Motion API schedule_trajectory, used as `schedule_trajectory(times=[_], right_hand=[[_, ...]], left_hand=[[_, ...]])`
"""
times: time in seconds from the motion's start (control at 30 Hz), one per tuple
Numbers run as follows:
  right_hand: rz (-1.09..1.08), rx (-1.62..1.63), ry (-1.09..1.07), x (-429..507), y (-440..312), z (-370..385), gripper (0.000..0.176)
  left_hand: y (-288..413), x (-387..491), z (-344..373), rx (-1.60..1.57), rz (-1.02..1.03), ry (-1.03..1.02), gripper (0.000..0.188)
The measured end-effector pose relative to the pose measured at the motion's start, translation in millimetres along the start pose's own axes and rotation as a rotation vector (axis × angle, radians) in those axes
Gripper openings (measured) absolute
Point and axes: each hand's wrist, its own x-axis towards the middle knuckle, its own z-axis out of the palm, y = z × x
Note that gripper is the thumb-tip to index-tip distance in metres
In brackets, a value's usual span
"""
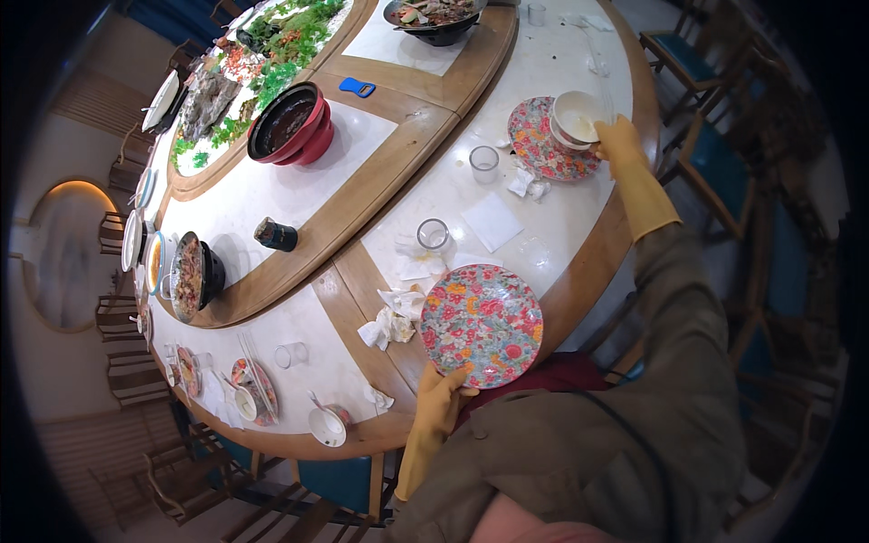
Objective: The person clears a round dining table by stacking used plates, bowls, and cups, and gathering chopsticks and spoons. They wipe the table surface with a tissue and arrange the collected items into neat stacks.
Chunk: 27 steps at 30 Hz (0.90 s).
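My left hand (440,400), in a yellow rubber glove, grips the near rim of a round floral plate (482,326) and holds it over the table's edge. At the right, my right hand (621,144), gloved the same way, has its fingers on the rim of a white bowl (578,117). That bowl looks stacked on another and sits over a second floral plate (533,139) on the tabletop. Pale chopsticks seem to lie by the right hand, though they are blurred. Crumpled tissues (533,184) touch the second plate's near side.
Glass tumblers (484,164), a paper square (493,220) and crumpled napkins (390,326) lie between the hands. The raised wooden turntable (407,146) carries a red pot (292,125), a bottle opener (357,87), a dark canister (275,234) and food dishes. Chairs (716,176) surround the table.
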Motion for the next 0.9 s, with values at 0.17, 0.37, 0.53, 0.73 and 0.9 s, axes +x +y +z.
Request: schedule_trajectory(times=[0.17, 0.37, 0.53, 0.73, 0.9], right_hand=[[0.147, 0.074, -0.019, 14, -7, -70, 0.049], [0.201, 0.115, -0.139, 65, -3, -117, 0.049], [0.097, -0.045, -0.127, 109, 29, -113, 0.044], [0.202, 0.050, -0.384, 127, 25, -115, 0.036], [0.016, -0.162, -0.327, 129, 23, -109, 0.041]], left_hand=[[6, 41, 39, 0.121, -0.008, -0.004, 0.053], [-11, 95, 96, 0.034, -0.006, 0.041, 0.054], [-3, 114, 126, 0.488, -0.255, 0.246, 0.036], [47, 142, 223, 0.812, 0.170, 0.394, 0.043], [77, 290, 329, 0.665, 0.201, 0.165, 0.056]])
